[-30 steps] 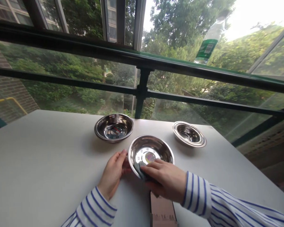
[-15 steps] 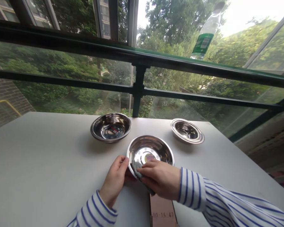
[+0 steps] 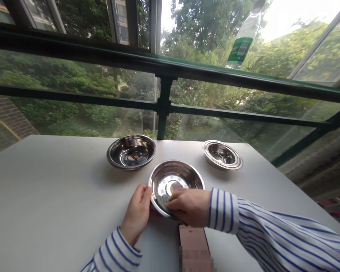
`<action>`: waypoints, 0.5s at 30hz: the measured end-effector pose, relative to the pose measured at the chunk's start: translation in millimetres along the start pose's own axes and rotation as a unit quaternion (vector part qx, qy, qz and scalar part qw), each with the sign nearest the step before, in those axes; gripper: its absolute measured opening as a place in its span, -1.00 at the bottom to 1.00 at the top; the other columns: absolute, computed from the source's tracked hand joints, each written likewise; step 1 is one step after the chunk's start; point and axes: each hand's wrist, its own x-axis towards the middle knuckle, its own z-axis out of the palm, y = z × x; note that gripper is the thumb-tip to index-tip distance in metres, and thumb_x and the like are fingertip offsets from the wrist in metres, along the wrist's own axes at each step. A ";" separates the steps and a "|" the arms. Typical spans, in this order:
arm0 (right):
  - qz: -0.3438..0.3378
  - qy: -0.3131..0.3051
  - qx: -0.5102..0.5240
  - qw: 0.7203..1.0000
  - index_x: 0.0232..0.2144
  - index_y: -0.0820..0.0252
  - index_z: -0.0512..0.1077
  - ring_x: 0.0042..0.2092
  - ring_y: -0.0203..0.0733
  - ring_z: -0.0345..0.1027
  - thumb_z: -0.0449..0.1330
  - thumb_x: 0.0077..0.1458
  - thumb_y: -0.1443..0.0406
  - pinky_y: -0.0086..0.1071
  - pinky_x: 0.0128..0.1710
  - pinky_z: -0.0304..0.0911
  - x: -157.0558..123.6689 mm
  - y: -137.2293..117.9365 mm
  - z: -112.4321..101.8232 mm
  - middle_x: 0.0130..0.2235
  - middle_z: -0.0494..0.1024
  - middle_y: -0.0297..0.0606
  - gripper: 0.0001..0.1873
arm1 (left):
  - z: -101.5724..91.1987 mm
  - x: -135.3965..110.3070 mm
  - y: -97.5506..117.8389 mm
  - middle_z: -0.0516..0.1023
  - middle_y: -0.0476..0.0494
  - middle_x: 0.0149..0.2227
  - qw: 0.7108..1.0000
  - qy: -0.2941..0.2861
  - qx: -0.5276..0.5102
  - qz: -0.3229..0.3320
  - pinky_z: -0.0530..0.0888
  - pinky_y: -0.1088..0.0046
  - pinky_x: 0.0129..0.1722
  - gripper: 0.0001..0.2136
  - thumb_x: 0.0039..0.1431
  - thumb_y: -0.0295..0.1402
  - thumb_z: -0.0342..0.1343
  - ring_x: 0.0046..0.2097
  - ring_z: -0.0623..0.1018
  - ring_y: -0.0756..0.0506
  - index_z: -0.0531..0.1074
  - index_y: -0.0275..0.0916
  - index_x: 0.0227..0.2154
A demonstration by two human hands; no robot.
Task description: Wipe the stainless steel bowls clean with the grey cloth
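Observation:
A shiny steel bowl (image 3: 184,170) with a round sticker on its bottom stands at the middle of the table. My left hand (image 3: 137,212) grips its left rim, thumb on the edge and fingers curled underneath. With its fingers bent inside the near part of the bowl, my right hand (image 3: 190,206) presses a grey-green cloth (image 3: 164,200) against the inner wall. Most of the cloth is hidden under that hand.
A wider steel basin (image 3: 113,153) stands behind to the left, and wide-rimmed steel bowls (image 3: 237,163), seemingly stacked, to the right. A phone (image 3: 194,241) lies on the white table (image 3: 59,189) near me. A bottle (image 3: 239,49) stands on the green railing (image 3: 204,71).
My right hand and the cloth have slid further into the bowl from its near-left rim. More of the phone is uncovered. The view has shifted slightly.

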 end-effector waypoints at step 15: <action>0.031 -0.099 -0.084 0.991 -0.29 0.13 0.48 -0.28 -0.17 0.29 0.11 -0.05 0.42 -0.36 -0.31 0.15 -23.5 -3.7 -21.0 -0.32 0.51 -0.26 -0.76 | -3.9 4.3 4.4 0.32 0.07 -0.60 0.998 0.014 0.046 0.027 0.28 0.56 -0.57 -0.72 0.03 -0.09 0.04 -0.55 0.30 0.03 0.28 -0.22 -0.52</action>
